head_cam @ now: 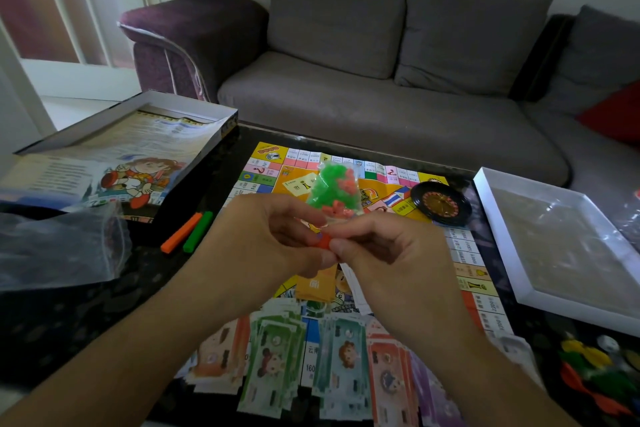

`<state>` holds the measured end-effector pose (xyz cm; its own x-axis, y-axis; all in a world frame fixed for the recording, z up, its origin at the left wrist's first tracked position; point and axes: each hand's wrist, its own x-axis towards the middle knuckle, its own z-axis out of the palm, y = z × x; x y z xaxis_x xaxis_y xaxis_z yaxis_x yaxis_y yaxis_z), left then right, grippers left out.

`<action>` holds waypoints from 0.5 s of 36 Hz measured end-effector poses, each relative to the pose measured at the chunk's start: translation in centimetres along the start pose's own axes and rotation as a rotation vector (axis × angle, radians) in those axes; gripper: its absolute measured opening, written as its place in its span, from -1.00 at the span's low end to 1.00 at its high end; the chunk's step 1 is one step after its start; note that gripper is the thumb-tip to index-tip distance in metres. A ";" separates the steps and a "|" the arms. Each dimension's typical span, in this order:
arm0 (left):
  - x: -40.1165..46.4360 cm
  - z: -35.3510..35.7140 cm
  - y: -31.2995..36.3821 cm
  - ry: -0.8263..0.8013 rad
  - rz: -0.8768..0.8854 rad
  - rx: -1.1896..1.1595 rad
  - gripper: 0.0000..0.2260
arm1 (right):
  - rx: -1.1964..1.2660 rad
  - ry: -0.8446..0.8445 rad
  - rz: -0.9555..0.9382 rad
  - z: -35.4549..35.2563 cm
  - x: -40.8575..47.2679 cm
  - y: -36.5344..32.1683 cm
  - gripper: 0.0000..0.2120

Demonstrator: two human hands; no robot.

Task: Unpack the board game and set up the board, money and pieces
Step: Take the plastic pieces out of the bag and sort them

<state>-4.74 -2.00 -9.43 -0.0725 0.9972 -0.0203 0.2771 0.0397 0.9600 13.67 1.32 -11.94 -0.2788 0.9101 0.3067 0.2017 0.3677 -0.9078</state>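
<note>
The game board (471,253) lies unfolded on the dark table. Stacks of paper money (277,357) in green, teal, orange and purple are spread along its near edge. My left hand (270,236) and my right hand (388,246) meet above the board's middle and together pinch a small red piece (323,242). Just beyond my fingers lies a clear bag of green and red plastic pieces (330,189). A black roulette wheel (440,203) sits on the board's right side. An orange stick (180,233) and a green stick (198,231) lie left of the board.
The box lid (121,163) with a cartoon picture lies at the left, an empty plastic bag (62,250) in front of it. The white box base (519,263) stands at the right. Coloured pawns and a die (595,367) lie at the near right. A grey sofa (381,107) runs behind the table.
</note>
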 end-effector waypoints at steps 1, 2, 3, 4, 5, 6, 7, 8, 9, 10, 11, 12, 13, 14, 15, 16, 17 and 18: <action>0.1 -0.1 0.0 -0.026 -0.012 -0.012 -0.72 | -0.010 -0.011 0.014 0.1 0.0 0.0 -0.75; 0.3 -0.2 0.1 -0.046 -0.023 -0.020 -0.74 | -0.023 -0.026 0.024 0.2 0.0 -0.1 -0.72; 0.6 -0.4 0.0 -0.059 -0.033 -0.025 -0.75 | -0.039 -0.043 0.028 0.3 0.0 -0.2 -0.67; 0.8 -0.6 -0.2 -0.066 -0.042 -0.024 -0.75 | -0.055 -0.060 0.024 0.4 0.0 -0.3 -0.62; 1.1 -0.9 -0.3 -0.065 -0.048 -0.017 -0.76 | -0.068 -0.080 0.017 0.5 0.1 -0.3 -0.56; 1.3 -1.2 -0.4 -0.059 -0.049 -0.007 -0.76 | -0.078 -0.099 0.014 0.6 0.2 -0.3 -0.50; 1.6 -1.5 -0.4 -0.046 -0.050 -0.005 -0.78 | -0.090 -0.109 0.028 0.6 0.4 -0.3 -0.46; 1.9 -2.0 -0.5 -0.026 -0.055 -0.014 -0.81 | -0.109 -0.108 0.062 0.6 0.5 -0.2 -0.43; 2.1 -2.5 -0.5 -0.001 -0.068 -0.034 -0.83 | -0.130 -0.096 0.106 0.5 0.8 0.0 -0.43; 2.4 -3.0 -0.6 0.025 -0.094 -0.061 -0.86 | -0.155 -0.075 0.148 0.4 1.1 0.3 -0.48; 2.7 -3.6 -0.8 0.049 -0.135 -0.097 -0.88 | -0.187 -0.051 0.181 0.1 1.3 0.5 -0.55; 3.1 -4.1 -1.0 0.071 -0.191 -0.145 -0.89 | -0.227 -0.029 0.206 -0.1 1.5 0.9 -0.62; 3.5 -4.6 -1.3 0.092 -0.259 -0.208 -0.89 | -0.275 -0.015 0.225 -0.3 1.7 1.3 -0.68; 4.0 -5.0 -1.7 0.114 -0.331 -0.278 -0.89 | -0.320 -0.012 0.243 -0.3 1.9 1.8 -0.70; 4.4 -5.4 -2.1 0.136 -0.395 -0.342 -0.89 | -0.364 -0.021 0.258 -0.2 2.0 2.2 -0.71; 4.9 -5.6 -2.5 0.157 -0.442 -0.386 -0.89 | -0.406 -0.042 0.270 -0.1 2.1 2.5 -0.71; 5.2 -5.8 -2.9 0.167 -0.472 -0.408 -0.89 | -0.448 -0.074 0.279 0.2 2.2 2.8 -0.71; 5.6 -5.9 -3.2 0.169 -0.490 -0.418 -0.89 | -0.486 -0.114 0.284 0.6 2.4 3.0 -0.71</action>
<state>-11.65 3.06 -10.96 -0.2542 0.8451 -0.4702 -0.2188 0.4234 0.8792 13.02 4.52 -14.09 -0.2451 0.9694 0.0127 0.6845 0.1823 -0.7058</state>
